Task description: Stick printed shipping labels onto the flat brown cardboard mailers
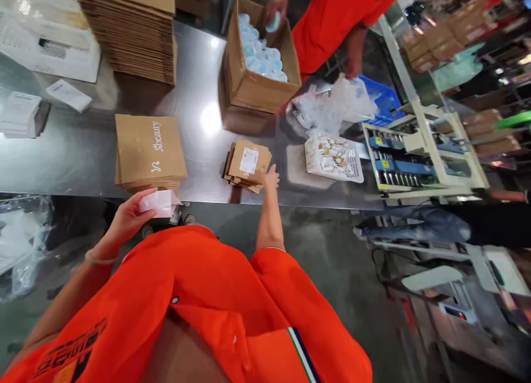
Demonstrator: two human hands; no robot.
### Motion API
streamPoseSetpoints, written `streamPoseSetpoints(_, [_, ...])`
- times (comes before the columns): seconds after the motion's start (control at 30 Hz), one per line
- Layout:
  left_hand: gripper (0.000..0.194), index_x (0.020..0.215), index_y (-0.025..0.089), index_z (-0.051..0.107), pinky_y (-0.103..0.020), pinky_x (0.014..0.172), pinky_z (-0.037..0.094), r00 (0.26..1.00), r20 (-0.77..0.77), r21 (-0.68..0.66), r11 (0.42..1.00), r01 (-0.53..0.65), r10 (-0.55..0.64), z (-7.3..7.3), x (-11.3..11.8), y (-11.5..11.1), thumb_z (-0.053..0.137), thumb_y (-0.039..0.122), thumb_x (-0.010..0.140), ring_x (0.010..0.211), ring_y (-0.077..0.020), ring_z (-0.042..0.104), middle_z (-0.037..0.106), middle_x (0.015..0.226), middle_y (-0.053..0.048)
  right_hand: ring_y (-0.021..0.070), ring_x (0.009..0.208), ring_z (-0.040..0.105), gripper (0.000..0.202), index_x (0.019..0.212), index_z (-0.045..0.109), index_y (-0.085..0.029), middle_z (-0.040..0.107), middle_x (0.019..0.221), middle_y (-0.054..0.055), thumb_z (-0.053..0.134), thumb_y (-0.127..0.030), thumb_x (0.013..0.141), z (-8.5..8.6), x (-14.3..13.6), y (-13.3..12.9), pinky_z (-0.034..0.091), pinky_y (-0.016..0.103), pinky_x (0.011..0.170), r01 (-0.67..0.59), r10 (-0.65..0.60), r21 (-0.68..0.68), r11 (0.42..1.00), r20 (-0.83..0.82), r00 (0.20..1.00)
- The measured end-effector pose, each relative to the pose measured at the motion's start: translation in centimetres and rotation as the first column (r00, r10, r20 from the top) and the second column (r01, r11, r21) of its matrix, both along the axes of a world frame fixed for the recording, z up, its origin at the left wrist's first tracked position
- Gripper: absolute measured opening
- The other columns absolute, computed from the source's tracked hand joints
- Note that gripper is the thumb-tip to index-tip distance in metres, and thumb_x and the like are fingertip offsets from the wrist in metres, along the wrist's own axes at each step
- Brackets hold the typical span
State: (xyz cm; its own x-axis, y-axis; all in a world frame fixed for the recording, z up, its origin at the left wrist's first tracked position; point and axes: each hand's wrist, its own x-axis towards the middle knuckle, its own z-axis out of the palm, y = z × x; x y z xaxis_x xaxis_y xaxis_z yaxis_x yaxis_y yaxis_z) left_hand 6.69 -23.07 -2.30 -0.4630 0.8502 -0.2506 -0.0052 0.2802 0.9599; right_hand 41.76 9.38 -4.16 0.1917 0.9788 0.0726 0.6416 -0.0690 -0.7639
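Note:
My left hand [131, 214] holds a white paper [160, 203] between thumb and fingers, just off the table's front edge. Behind it lies a stack of flat brown cartons [150, 151] with white lettering. My right hand [271, 178] has its fingers spread at the right side of a small pile of brown boxes [255, 161]; whether it touches them is hard to tell. A white label [249, 160] is on the top box. To the right of that hand, a white basket [311, 156] contains several small white and gold items.
On the metal table [194, 84], a carton [253, 93] holds pale blue lidded containers. A co-worker's hand [277, 4] reaches into it. Plastic bags [332, 104], a blue crate [384, 101] and a machine frame [427, 192] are at right; tall cardboard stacks [133, 35] stand at back left.

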Motion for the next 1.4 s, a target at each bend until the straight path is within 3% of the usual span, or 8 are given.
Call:
streamPoseSetpoints(0.1, [0.057, 0.105, 0.019, 0.092, -0.026, 0.061, 0.054, 0.988, 0.085, 0.028, 0.991, -0.128, 0.125, 0.9, 1.5, -0.5, 0.107, 0.051, 0.059, 0.069, -0.0175, 0.065, 0.08, 0.081, -0.003, 0.0293, 0.123, 0.065, 0.021, 0.093, 0.074, -0.019, 0.077, 0.121, 0.019, 0.088, -0.034, 0.089, -1.1, -5.7, -3.8, 0.055, 0.042, 0.102, -0.325, 0.324, 0.004, 0.946, -0.07, 0.943])
streamPoseSetpoints(0.2, [0.046, 0.093, 0.017, 0.092, -0.025, 0.058, 0.05, 0.931, 0.237, 0.057, 0.953, -0.297, 0.276, 1.4, 2.3, -0.7, 0.108, 0.044, 0.059, 0.061, -0.0128, 0.057, 0.072, 0.069, -0.001, 0.0254, 0.105, 0.069, 0.033, 0.085, 0.07, -0.023, 0.076, 0.099, 0.007, 0.09, -0.049, 0.091, -2.6, -12.8, -10.5, 0.057, 0.036, 0.089, -0.914, 0.847, -0.039, 0.403, -0.363, 0.389])
streamPoseSetpoints(0.3, [0.051, 0.098, 0.016, 0.088, -0.024, 0.064, 0.056, 0.769, 0.408, 0.071, 0.822, -0.565, 0.493, 0.8, 1.5, -0.7, 0.111, 0.036, 0.057, 0.065, -0.0116, 0.062, 0.073, 0.073, 0.002, 0.0197, 0.082, 0.063, 0.044, 0.079, 0.064, -0.023, 0.063, 0.075, -0.001, 0.091, -0.057, 0.088, -3.4, -17.6, -16.2, 0.051, 0.031, 0.077, -0.993, 0.847, -0.113, 0.047, -0.523, 0.099])
streamPoseSetpoints(0.47, [0.049, 0.12, 0.016, 0.074, -0.025, 0.068, 0.06, 0.489, 0.536, -0.17, 0.656, -0.736, 0.688, -2.2, 1.0, -1.3, 0.094, 0.05, 0.092, 0.068, -0.013, 0.067, 0.073, 0.078, 0.003, 0.0146, 0.066, 0.051, 0.037, 0.102, 0.066, -0.026, 0.054, 0.067, -0.01, 0.09, -0.047, 0.083, -2.6, -19.9, -18.7, 0.044, 0.027, 0.068, -0.955, 0.704, -0.209, 0.21, -0.645, 0.296])
streamPoseSetpoints(0.6, [0.106, 0.159, 0.026, 0.058, -0.033, 0.078, 0.065, 0.7, 0.531, -0.006, 0.828, -0.561, 0.478, -3.6, 4.2, -2.1, 0.107, 0.059, 0.072, 0.077, -0.0195, 0.075, 0.077, 0.088, 0.004, 0.0144, 0.067, 0.051, 0.028, 0.086, 0.066, -0.025, 0.055, 0.066, -0.008, 0.09, -0.04, 0.08, -1.4, -20.9, -18.5, 0.045, 0.026, 0.068, -0.912, 0.691, -0.237, 0.335, -0.595, 0.409])
streamPoseSetpoints(0.77, [0.095, 0.141, 0.022, 0.078, -0.031, 0.083, 0.064, 0.899, 0.257, 0.124, 0.91, -0.396, 0.356, -3.3, 5.7, -2.5, 0.111, 0.046, 0.055, 0.094, -0.0226, 0.077, 0.084, 0.109, -0.005, 0.0171, 0.073, 0.064, 0.023, 0.084, 0.075, -0.023, 0.074, 0.079, -0.001, 0.09, -0.041, 0.083, -0.4, -20.8, -18.1, 0.054, 0.029, 0.073, -0.923, 0.675, -0.262, 0.283, -0.629, 0.385])
streamPoseSetpoints(1.07, [0.078, 0.114, 0.013, 0.092, -0.036, 0.078, 0.061, 0.908, 0.177, -0.046, 0.924, -0.379, 0.381, -2.4, 4.7, -1.3, 0.11, 0.056, 0.051, 0.081, -0.0239, 0.074, 0.085, 0.094, -0.009, 0.018, 0.074, 0.066, 0.016, 0.099, 0.091, -0.021, 0.075, 0.079, 0.001, 0.095, -0.03, 0.087, 0.0, -18.2, -17.0, 0.056, 0.03, 0.075, -0.945, 0.863, -0.179, 0.275, -0.387, 0.324])
streamPoseSetpoints(1.4, [0.068, 0.093, 0.013, 0.091, -0.037, 0.077, 0.066, 0.89, 0.298, -0.108, 0.939, -0.326, 0.344, -1.8, 3.2, 0.9, 0.114, 0.043, 0.036, 0.081, -0.0275, 0.08, 0.088, 0.09, -0.01, 0.0267, 0.123, 0.079, 0.027, 0.103, 0.089, -0.028, 0.082, 0.142, 0.009, 0.064, -0.017, 0.104, 1.1, -16.9, -17.2, 0.065, 0.041, 0.108, -0.968, 0.965, 0.017, 0.251, 0.08, 0.251])
